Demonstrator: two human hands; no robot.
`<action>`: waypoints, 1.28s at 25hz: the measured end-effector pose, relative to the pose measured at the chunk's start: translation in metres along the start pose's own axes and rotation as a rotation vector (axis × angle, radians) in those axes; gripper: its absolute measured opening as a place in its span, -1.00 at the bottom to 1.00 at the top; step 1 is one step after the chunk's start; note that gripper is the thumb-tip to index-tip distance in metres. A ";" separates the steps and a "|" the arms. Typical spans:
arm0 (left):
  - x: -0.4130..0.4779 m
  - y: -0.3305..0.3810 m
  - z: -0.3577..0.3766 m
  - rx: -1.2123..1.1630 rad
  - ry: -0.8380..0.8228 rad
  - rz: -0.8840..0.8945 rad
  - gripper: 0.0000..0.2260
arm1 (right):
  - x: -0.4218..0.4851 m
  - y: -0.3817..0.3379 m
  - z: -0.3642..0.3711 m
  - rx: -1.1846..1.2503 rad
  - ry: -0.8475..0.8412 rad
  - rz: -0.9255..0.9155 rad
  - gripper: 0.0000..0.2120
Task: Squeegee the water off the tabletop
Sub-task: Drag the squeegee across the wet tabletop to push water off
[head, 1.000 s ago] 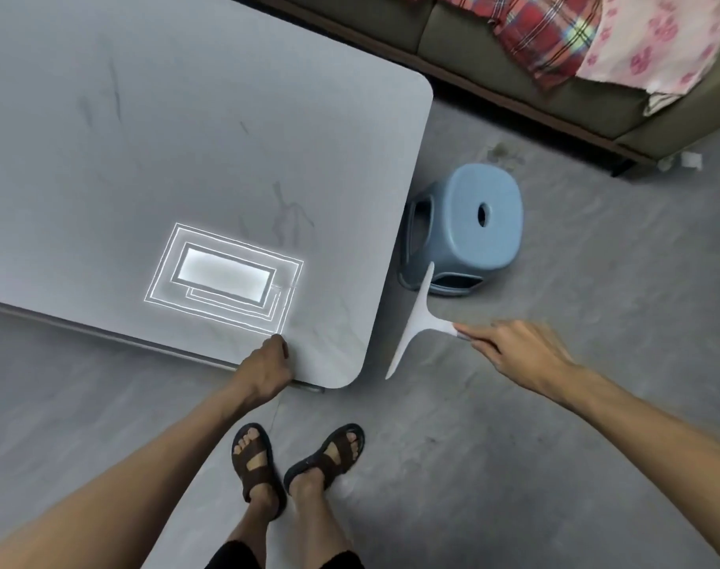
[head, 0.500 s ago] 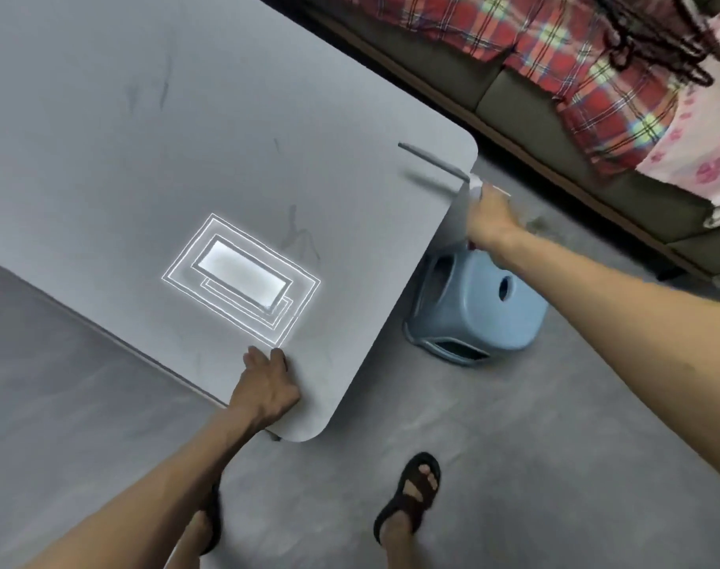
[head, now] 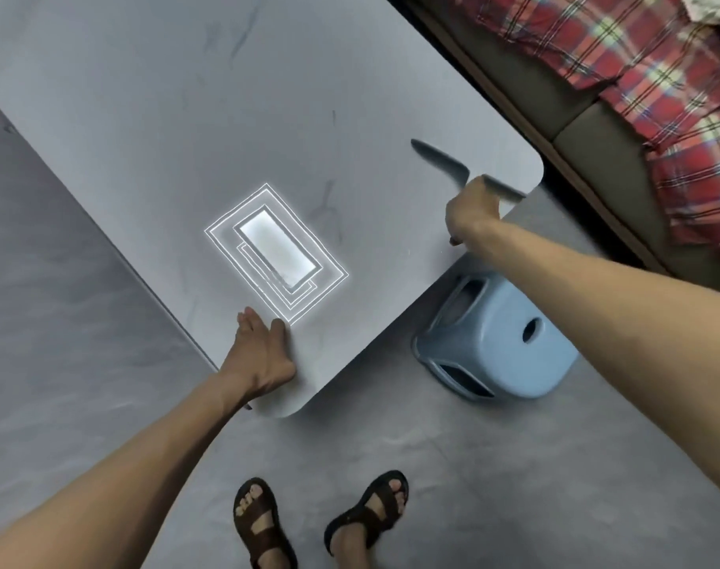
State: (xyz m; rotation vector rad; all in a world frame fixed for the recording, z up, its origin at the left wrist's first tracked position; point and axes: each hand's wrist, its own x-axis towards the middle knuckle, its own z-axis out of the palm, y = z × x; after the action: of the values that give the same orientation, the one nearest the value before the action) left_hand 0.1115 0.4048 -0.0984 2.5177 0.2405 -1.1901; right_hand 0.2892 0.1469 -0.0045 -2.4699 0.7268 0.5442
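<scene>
A grey tabletop with rounded corners fills the upper left; faint dark smears and the reflection of a ceiling lamp show on it. My right hand grips the handle of a squeegee, whose blurred blade lies across the table near its far right corner. My left hand rests flat on the table's near corner, fingers together, holding nothing. I cannot make out water drops on the surface.
A light blue plastic stool stands on the grey floor just right of the table edge, under my right forearm. A sofa with plaid cloth runs along the upper right. My sandalled feet stand below the table corner.
My right hand lifted the squeegee from beside the table up to the far right corner and now has the blade down on the tabletop. My left hand stays on the near corner.
</scene>
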 end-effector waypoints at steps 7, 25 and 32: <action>-0.034 -0.031 -0.012 -0.222 0.221 0.087 -0.83 | -0.118 0.002 0.056 0.016 -0.235 -0.042 -0.33; -0.104 -0.065 0.008 -0.271 0.093 0.116 -0.84 | -0.286 0.090 0.091 -0.300 -0.482 -0.340 -0.49; -0.117 -0.064 0.013 -0.300 0.093 0.134 -0.83 | -0.237 0.080 0.031 -0.182 -0.320 -0.232 -0.76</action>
State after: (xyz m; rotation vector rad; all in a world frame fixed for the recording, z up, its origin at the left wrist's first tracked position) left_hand 0.0092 0.4590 -0.0303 2.2896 0.2485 -0.9115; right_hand 0.0512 0.1967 0.0609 -2.5001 0.2713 0.9206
